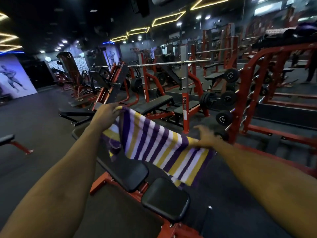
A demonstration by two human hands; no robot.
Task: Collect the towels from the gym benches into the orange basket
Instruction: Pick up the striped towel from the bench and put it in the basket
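A purple, white and yellow striped towel hangs stretched between both hands above a black padded bench with a red frame. My left hand pinches the towel's upper left corner, raised high. My right hand grips the towel's right edge, lower down, with fingers partly spread and blurred. The towel's lower end droops past the bench's right side. No orange basket is in view.
More black benches and red racks stand ahead, with a barbell across one. A dumbbell rack rises on the right. Another bench end pokes in at the left. Dark open floor lies to the left.
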